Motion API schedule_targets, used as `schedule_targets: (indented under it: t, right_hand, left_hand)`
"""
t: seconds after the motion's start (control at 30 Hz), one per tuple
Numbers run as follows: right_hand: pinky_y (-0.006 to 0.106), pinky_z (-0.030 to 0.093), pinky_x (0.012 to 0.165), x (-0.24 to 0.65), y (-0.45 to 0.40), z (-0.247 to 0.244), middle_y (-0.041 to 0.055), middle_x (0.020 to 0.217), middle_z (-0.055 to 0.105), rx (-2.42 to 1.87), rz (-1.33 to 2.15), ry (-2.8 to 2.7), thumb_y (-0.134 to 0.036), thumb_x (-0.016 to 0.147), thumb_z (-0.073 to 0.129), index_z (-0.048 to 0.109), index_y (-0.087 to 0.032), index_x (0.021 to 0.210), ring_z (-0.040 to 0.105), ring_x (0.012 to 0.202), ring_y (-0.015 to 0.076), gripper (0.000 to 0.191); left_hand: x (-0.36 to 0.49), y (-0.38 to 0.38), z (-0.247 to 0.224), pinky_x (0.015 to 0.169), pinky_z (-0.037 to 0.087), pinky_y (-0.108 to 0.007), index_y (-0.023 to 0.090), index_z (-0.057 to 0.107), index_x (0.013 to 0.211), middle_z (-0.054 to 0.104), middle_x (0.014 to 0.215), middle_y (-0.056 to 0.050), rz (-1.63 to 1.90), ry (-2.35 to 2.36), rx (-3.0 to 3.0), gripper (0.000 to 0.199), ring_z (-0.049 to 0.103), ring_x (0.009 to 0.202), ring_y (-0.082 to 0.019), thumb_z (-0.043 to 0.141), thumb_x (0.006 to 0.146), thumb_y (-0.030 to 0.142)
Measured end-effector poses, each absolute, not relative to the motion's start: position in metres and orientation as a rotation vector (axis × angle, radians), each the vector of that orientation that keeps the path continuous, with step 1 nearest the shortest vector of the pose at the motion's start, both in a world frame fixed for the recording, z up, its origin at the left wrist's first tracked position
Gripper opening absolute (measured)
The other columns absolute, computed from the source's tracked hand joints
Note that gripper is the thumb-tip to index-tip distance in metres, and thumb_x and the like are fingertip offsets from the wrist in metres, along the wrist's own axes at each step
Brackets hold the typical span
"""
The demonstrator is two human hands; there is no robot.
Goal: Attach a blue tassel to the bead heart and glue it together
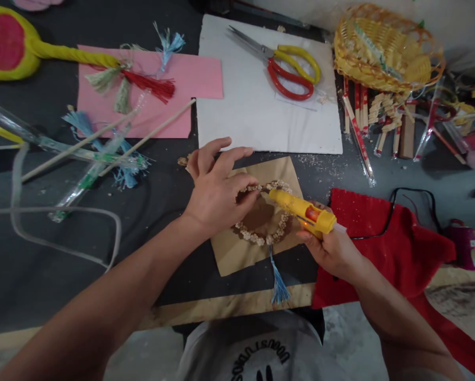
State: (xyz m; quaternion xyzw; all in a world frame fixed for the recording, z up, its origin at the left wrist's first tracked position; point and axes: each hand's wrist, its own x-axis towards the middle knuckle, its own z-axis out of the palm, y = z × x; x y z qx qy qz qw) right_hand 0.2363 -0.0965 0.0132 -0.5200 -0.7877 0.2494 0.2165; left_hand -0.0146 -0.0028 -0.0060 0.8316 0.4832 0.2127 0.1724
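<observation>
A ring (257, 238) studded with small off-white pieces lies on a square of brown cardboard (229, 259), and a blue tassel (279, 286) hangs from its near side. My left hand (221, 193) pinches the ring's upper left part between thumb and forefinger, the other fingers raised. Whether a small loose piece is also in that pinch is hidden. In my right hand (332, 243) is a yellow glue gun (297, 206), gripped with its nozzle pointing left. The nozzle tip is close to my left fingertips, over the ring's far side.
Scissors (289, 69) lie on a white board (237, 111) beyond my hands. A wicker basket (380, 58) and wrapped chopsticks (358, 132) are at the far right. Red cloth (384, 254) lies at right. Tassels (150, 84), pink paper (206, 74) and sticks (154, 135) spread left.
</observation>
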Motion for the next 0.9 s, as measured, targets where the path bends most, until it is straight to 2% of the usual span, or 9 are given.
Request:
schedule_targets:
  t: [0.3, 0.5, 0.6, 0.7, 0.8, 0.9]
  right_hand:
    - [0.038, 0.063, 0.082, 0.237, -0.097, 0.01, 0.0171, 0.124, 0.068, -1.431, 0.735, -2.158, -0.048, 0.104, 0.043, 0.047, -0.02, 0.134, 0.073, 0.104, 0.0268, 0.041]
    - [0.036, 0.062, 0.082, 0.235, -0.095, 0.012, 0.0155, 0.111, 0.068, -1.415, 0.7, -2.176, -0.05, 0.105, 0.038, 0.055, -0.021, 0.113, 0.071, 0.105, 0.025, 0.035]
    - [0.036, 0.061, 0.08, 0.235, -0.092, 0.016, 0.0108, 0.093, 0.066, -1.424, 0.708, -2.153, -0.048, 0.104, 0.039, 0.056, -0.021, 0.1, 0.071, 0.096, 0.0248, 0.032]
    - [0.036, 0.059, 0.073, 0.234, -0.09, 0.023, 0.0044, 0.077, 0.061, -1.447, 0.815, -2.073, -0.045, 0.103, 0.044, 0.056, -0.022, 0.094, 0.067, 0.075, 0.0215, 0.028]
    - [0.03, 0.054, 0.06, 0.234, -0.092, 0.027, 0.0, 0.071, 0.056, -1.468, 1.061, -1.894, -0.041, 0.103, 0.045, 0.057, -0.022, 0.092, 0.057, 0.059, 0.015, 0.025]
    - [0.026, 0.049, 0.052, 0.236, -0.097, 0.029, -0.001, 0.073, 0.055, -1.445, 1.24, -1.67, -0.04, 0.103, 0.045, 0.059, -0.021, 0.099, 0.052, 0.055, 0.0123, 0.024]
  left_hand:
    - [-0.016, -0.002, -0.007, 0.118, 0.02, -0.058, 0.028, 0.073, 0.089, 0.05, 0.145, -0.002, 0.592, 1.351, 2.368, 0.009, 0.033, 0.143, -0.036, 0.064, 0.088, 0.031]
    - [-0.014, -0.003, -0.005, 0.116, 0.022, -0.059, 0.028, 0.073, 0.087, 0.054, 0.143, -0.002, 0.61, 1.366, 2.361, 0.012, 0.035, 0.142, -0.034, 0.062, 0.089, 0.032]
    - [-0.014, -0.003, -0.004, 0.116, 0.021, -0.06, 0.028, 0.073, 0.087, 0.054, 0.143, -0.001, 0.606, 1.375, 2.361, 0.011, 0.034, 0.143, -0.035, 0.063, 0.088, 0.032]
    - [-0.014, -0.003, -0.004, 0.117, 0.021, -0.059, 0.028, 0.073, 0.089, 0.055, 0.142, -0.001, 0.587, 1.382, 2.36, 0.011, 0.033, 0.143, -0.035, 0.063, 0.087, 0.031]
    - [-0.014, -0.002, -0.005, 0.117, 0.02, -0.059, 0.028, 0.074, 0.091, 0.055, 0.141, -0.002, 0.571, 1.388, 2.363, 0.012, 0.032, 0.144, -0.035, 0.063, 0.086, 0.031]
    - [-0.015, -0.002, -0.006, 0.116, 0.019, -0.06, 0.028, 0.074, 0.091, 0.053, 0.143, -0.002, 0.573, 1.384, 2.373, 0.011, 0.031, 0.145, -0.037, 0.065, 0.084, 0.031]
